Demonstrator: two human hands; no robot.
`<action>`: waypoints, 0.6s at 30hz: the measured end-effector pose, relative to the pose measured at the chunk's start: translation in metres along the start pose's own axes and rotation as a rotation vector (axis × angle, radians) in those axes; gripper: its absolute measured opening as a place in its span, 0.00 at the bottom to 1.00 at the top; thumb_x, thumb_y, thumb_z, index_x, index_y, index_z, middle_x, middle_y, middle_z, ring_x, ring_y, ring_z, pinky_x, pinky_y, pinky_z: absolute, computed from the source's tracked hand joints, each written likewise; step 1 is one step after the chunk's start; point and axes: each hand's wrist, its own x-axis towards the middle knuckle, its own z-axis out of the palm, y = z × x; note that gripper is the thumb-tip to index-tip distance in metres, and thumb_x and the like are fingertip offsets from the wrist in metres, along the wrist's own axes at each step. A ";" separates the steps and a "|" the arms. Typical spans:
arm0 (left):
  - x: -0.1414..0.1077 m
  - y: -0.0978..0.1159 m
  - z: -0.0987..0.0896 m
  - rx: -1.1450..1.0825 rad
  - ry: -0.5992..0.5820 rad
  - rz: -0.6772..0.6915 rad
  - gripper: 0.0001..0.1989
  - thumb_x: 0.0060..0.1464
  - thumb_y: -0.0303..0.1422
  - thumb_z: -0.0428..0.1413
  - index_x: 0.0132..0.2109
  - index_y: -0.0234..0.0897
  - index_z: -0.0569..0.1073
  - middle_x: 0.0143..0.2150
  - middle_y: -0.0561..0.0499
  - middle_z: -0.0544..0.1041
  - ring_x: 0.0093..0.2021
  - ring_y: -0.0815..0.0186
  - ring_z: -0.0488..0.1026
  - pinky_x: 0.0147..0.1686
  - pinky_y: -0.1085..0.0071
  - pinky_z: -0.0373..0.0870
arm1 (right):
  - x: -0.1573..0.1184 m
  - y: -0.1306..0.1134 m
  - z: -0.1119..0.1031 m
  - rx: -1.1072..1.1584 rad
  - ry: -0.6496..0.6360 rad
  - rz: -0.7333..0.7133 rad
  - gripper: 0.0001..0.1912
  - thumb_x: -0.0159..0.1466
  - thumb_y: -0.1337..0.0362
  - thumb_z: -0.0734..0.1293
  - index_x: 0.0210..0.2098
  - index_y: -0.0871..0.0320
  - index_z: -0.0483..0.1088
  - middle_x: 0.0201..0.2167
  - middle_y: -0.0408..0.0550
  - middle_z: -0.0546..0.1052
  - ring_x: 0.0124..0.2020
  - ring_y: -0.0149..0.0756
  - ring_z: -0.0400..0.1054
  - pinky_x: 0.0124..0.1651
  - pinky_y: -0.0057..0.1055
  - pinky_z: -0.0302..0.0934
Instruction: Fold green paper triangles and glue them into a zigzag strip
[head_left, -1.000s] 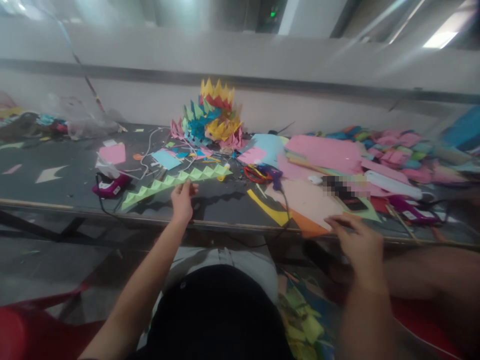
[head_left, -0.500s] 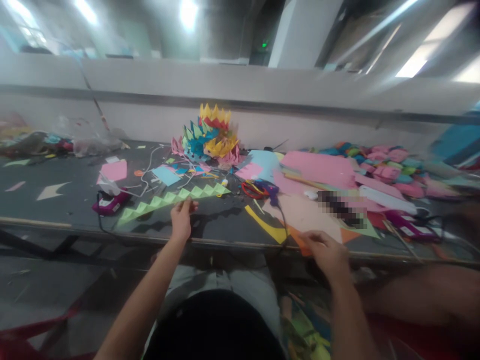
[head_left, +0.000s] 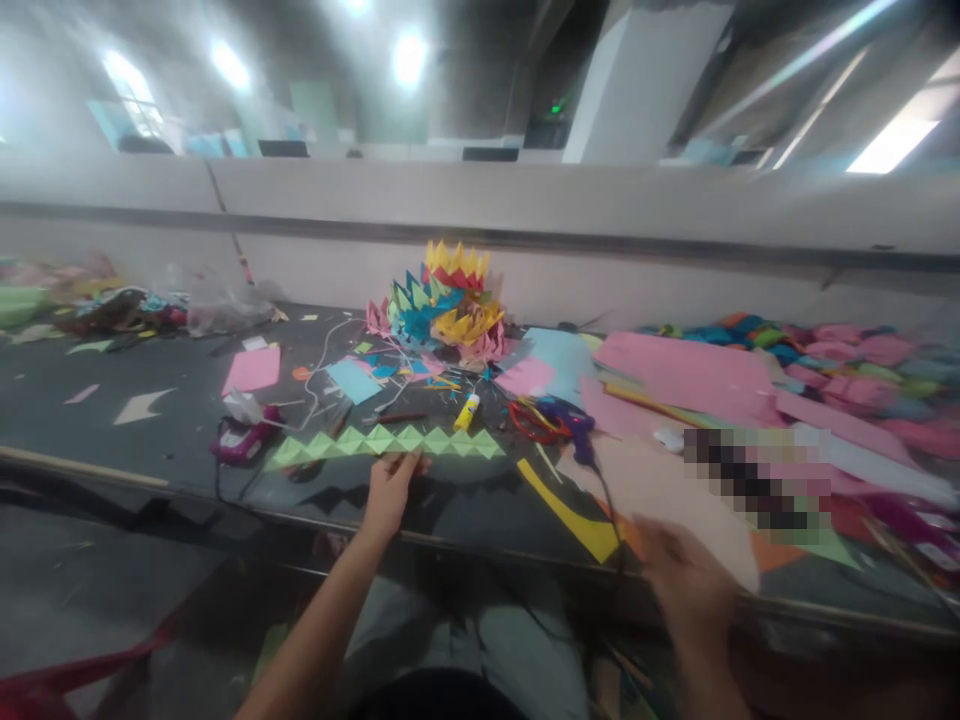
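My left hand (head_left: 396,488) is closed on the lower edge of a light green folded paper strip (head_left: 360,441) with a zigzag top, holding it just above the dark table. Over the table's front edge hangs my right hand (head_left: 686,575), smeared by motion, beside orange paper (head_left: 636,537) and a large pale peach sheet (head_left: 675,500). Whether its fingers grip anything cannot be made out. A curved yellow paper strip (head_left: 570,515) lies between the hands. Beyond it are a dark blue glue gun (head_left: 574,422) and a coil of red cord or handles (head_left: 529,422). A yellow glue stick (head_left: 467,412) lies past the green strip.
Paper crowns (head_left: 454,300) in several colours are piled against the back wall. Purple devices sit at left (head_left: 244,438) and right (head_left: 919,525). Pink sheets (head_left: 686,365) and a heap of coloured pieces (head_left: 847,360) cover the right side. A cable (head_left: 615,520) crosses the front edge.
The camera view has shifted, so the table sits lower in the picture. My left hand still holds the green strip, now more level. My right hand has drawn back slightly and blurred.
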 end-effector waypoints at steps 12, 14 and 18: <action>-0.008 -0.001 -0.006 0.145 0.020 -0.146 0.20 0.41 0.49 0.60 0.25 0.33 0.76 0.27 0.47 0.77 0.31 0.63 0.73 0.36 0.71 0.68 | 0.052 -0.002 0.006 0.073 0.181 -0.122 0.26 0.61 0.45 0.55 0.13 0.53 0.47 0.09 0.39 0.52 0.14 0.30 0.49 0.19 0.30 0.49; -0.008 0.000 -0.006 0.153 0.046 -0.192 0.21 0.39 0.51 0.60 0.25 0.34 0.76 0.27 0.47 0.78 0.31 0.62 0.73 0.35 0.71 0.69 | 0.094 -0.008 0.004 -0.095 0.200 -0.209 0.24 0.60 0.47 0.57 0.15 0.55 0.55 0.12 0.41 0.59 0.18 0.31 0.56 0.23 0.29 0.52; -0.005 0.002 -0.007 0.207 0.068 -0.321 0.24 0.33 0.54 0.61 0.24 0.35 0.76 0.27 0.46 0.78 0.31 0.58 0.75 0.31 0.69 0.72 | 0.205 -0.013 0.023 -0.457 -0.092 -0.328 0.20 0.60 0.50 0.57 0.20 0.57 0.64 0.19 0.44 0.69 0.23 0.33 0.62 0.28 0.28 0.54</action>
